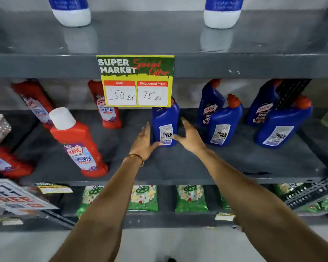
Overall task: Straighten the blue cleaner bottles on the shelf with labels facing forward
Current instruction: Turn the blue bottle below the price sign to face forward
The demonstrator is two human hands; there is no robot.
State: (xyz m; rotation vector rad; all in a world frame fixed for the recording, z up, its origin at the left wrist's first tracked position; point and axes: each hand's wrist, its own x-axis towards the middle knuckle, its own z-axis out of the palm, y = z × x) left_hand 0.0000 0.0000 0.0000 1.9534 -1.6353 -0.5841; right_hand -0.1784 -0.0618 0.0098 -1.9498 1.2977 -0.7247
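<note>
A blue cleaner bottle (165,120) stands upright at the middle of the grey shelf (178,167), its white back label facing me. My left hand (143,141) touches its lower left side with the thumb and has its fingers spread. My right hand (189,137) touches its lower right side, fingers apart. To the right, two more blue bottles (223,125) (280,127) show their back labels. Behind them, two blue bottles (210,104) (261,106) show their front labels.
Red cleaner bottles (78,142) (104,104) stand on the left of the same shelf. A yellow price sign (136,80) hangs from the shelf above and covers the held bottle's top. Green packets (191,199) lie on the shelf below. White-and-blue bottles (72,10) stand on the top shelf.
</note>
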